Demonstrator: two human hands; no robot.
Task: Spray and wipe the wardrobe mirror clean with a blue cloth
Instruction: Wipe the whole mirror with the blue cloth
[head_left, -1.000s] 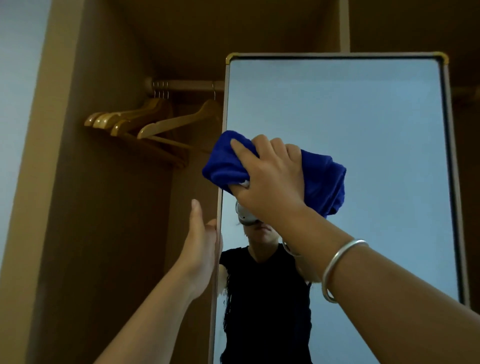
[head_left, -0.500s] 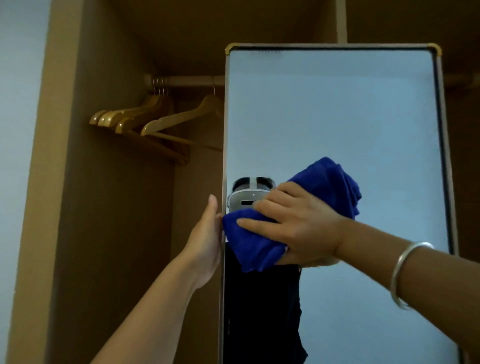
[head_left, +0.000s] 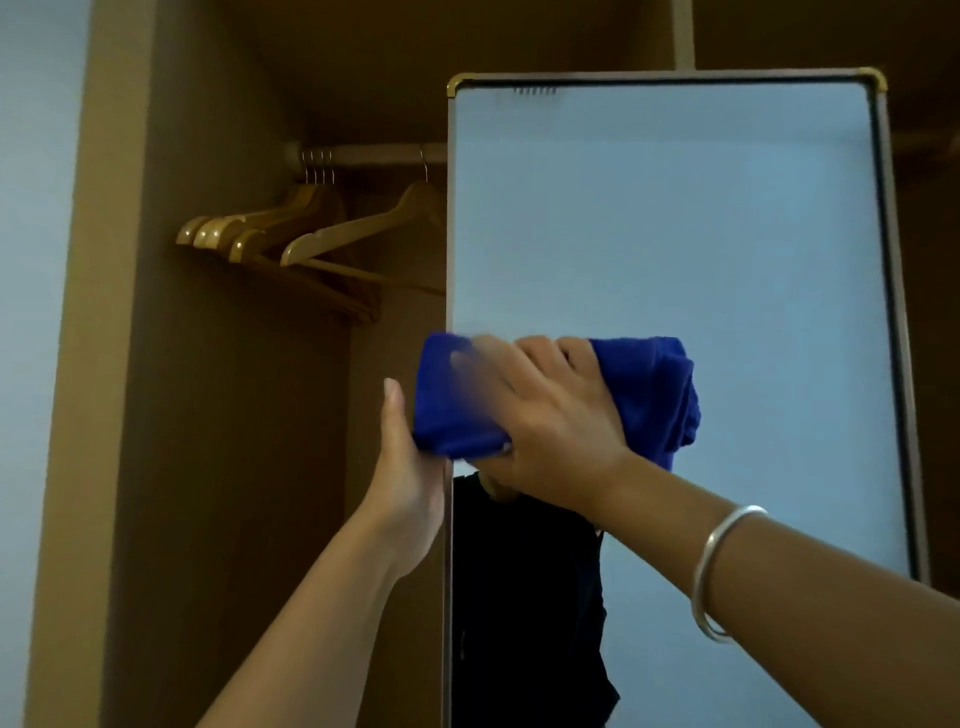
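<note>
Plainly we read no writing anywhere. At centre our right hand (head_left: 550, 415), fingers spread and blurred, presses the bunched blue cloth (head_left: 649, 395) flat on the mirror (head_left: 675, 234) near its nine o'clock edge. Our left hand (head_left: 405, 483) grips that edge, thumb up. A bracelet (head_left: 719, 566) circles the right wrist. Toward ten o'clock, hangers (head_left: 291, 234) hang from the wardrobe (head_left: 218, 441) rail (head_left: 374, 153).
</note>
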